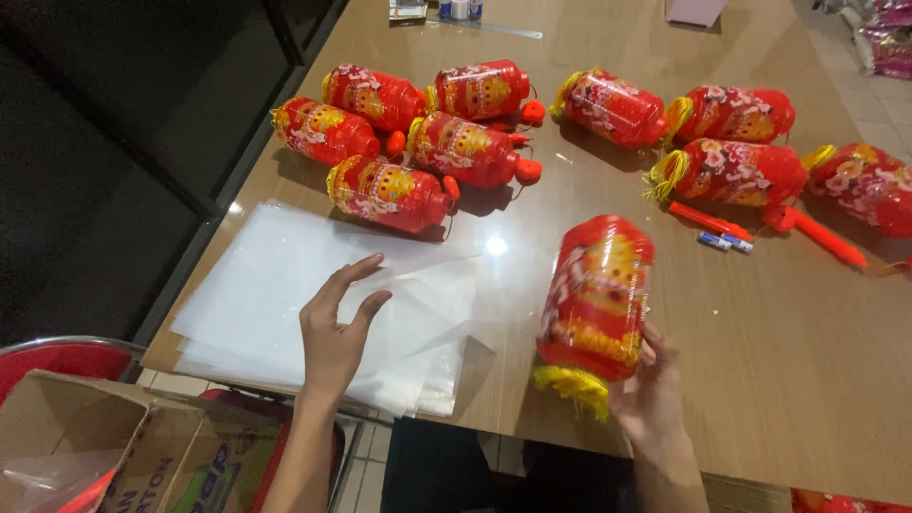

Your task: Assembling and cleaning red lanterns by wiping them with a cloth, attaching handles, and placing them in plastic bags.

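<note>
My right hand (649,388) grips a red lantern (597,299) with gold print and a yellow fringe at its near end, held just above the brown table (779,361). My left hand (334,328) lies flat with fingers spread on a stack of clear plastic bags (266,285) at the table's near left corner. The two hands are about a forearm's width apart.
Several more red lanterns lie in two groups at the back left (399,195) and back right (736,171). A red handle stick (825,237) and two small batteries (726,242) lie right of centre. A cardboard box (95,446) stands on a red stool at lower left.
</note>
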